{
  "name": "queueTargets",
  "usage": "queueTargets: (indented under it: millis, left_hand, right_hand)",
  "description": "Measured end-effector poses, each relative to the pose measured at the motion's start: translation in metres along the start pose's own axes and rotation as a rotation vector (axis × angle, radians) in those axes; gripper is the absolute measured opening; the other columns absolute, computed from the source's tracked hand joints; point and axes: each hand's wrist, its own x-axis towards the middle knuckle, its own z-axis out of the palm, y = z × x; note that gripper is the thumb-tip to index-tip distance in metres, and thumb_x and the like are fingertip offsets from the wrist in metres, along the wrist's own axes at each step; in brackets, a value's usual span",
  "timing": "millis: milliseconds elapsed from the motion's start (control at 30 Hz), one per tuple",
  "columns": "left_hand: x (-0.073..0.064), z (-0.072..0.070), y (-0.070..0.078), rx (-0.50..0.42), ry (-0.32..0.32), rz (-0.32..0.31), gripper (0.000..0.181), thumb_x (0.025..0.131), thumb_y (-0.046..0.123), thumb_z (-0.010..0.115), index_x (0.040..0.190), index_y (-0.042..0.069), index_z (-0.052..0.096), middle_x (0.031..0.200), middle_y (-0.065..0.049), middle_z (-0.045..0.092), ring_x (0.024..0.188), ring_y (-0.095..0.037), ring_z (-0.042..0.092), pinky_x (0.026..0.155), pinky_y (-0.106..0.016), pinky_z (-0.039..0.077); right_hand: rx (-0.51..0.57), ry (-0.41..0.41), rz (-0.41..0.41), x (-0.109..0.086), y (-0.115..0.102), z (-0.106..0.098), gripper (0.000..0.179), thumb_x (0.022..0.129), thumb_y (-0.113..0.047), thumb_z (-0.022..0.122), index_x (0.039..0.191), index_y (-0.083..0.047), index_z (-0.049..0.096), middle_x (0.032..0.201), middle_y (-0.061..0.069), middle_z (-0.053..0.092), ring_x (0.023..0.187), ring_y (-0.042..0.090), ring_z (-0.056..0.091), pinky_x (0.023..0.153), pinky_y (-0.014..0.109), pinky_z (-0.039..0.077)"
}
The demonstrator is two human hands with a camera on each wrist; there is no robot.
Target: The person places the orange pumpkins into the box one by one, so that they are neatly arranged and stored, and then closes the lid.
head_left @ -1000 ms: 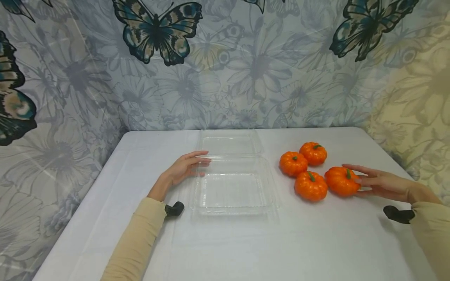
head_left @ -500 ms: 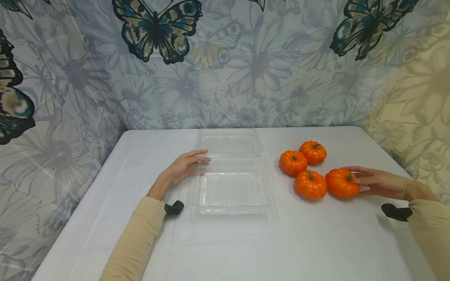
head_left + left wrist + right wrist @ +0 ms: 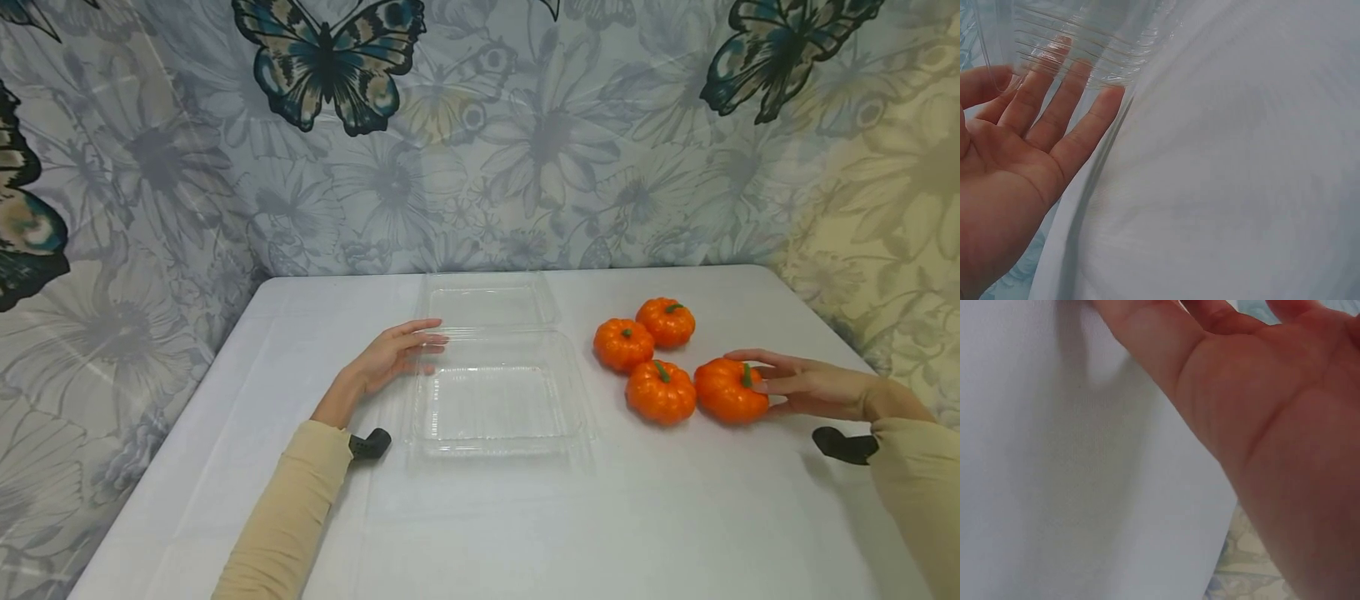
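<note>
Several small orange pumpkins with green stems lie on the white table at the right in the head view. My right hand (image 3: pixel 817 387) grips the nearest-right pumpkin (image 3: pixel 731 391) from its right side, fingers round it. In the right wrist view only the palm and part of the fingers of the right hand (image 3: pixel 1260 394) show; the pumpkin is out of sight there. A clear plastic clamshell container (image 3: pixel 495 404) lies unfolded mid-table, lid (image 3: pixel 491 307) laid back. With fingers extended, my left hand (image 3: pixel 390 358) touches its left side. The left wrist view shows those fingertips (image 3: pixel 1110 97) against the ribbed plastic.
Close to the gripped pumpkin sit a front pumpkin (image 3: pixel 662 392), a left one (image 3: pixel 623 345) and a back one (image 3: pixel 666 322). The white-covered table (image 3: pixel 480 525) meets a wall covering (image 3: pixel 547 183) printed with flowers and butterflies at its back edge.
My right fingers have closed further round the right-hand pumpkin, which has shifted very slightly away from the front one. The left hand and container stay put; the head view tilts a little.
</note>
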Motion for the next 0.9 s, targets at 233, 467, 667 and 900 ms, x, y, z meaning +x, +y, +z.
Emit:
queueTargets:
  millis: [233, 467, 667, 900]
  left_hand:
    - [-0.0012, 0.0003, 0.0007, -0.01, 0.009, -0.005, 0.046, 0.104, 0.014, 0.039, 0.147, -0.002, 0.03, 0.136, -0.018, 0.05, 0.124, -0.031, 0.047, 0.092, -0.047, 0.046]
    - [-0.0009, -0.0003, 0.0011, -0.012, 0.013, -0.012, 0.047, 0.104, 0.014, 0.039, 0.147, -0.002, 0.03, 0.137, -0.019, 0.049, 0.125, -0.032, 0.046, 0.091, -0.046, 0.046]
    - [-0.0006, -0.0013, 0.0005, -0.015, 0.007, -0.007, 0.047, 0.104, 0.013, 0.039, 0.147, -0.002, 0.03, 0.137, -0.019, 0.049, 0.125, -0.032, 0.046, 0.09, -0.045, 0.047]
    - [-0.0001, -0.0001, 0.0005, -0.015, 0.003, -0.006, 0.047, 0.104, 0.013, 0.038, 0.147, -0.002, 0.029, 0.136, -0.018, 0.05, 0.125, -0.032, 0.047, 0.091, -0.046, 0.047]
  right_hand:
    - [-0.024, 0.087, -0.02, -0.0028, 0.0004, 0.0022, 0.05, 0.102, -0.007, 0.036, 0.142, -0.038, 0.039, 0.13, -0.021, 0.043, 0.115, 0.002, 0.048, 0.093, 0.035, 0.045]
    - [-0.031, 0.042, 0.006, -0.0034, -0.0032, 0.0042, 0.05, 0.102, -0.007, 0.035, 0.147, -0.031, 0.035, 0.131, -0.021, 0.042, 0.117, 0.001, 0.047, 0.094, 0.034, 0.045]
    - [-0.087, 0.113, 0.003, -0.0034, -0.0047, 0.0054, 0.051, 0.101, -0.009, 0.039, 0.149, -0.026, 0.031, 0.13, -0.021, 0.04, 0.115, -0.002, 0.046, 0.091, 0.035, 0.046]
    - [-0.064, 0.181, -0.094, -0.0032, 0.0018, 0.002, 0.051, 0.101, -0.005, 0.038, 0.146, -0.029, 0.035, 0.127, -0.024, 0.041, 0.112, -0.002, 0.049, 0.088, 0.033, 0.049]
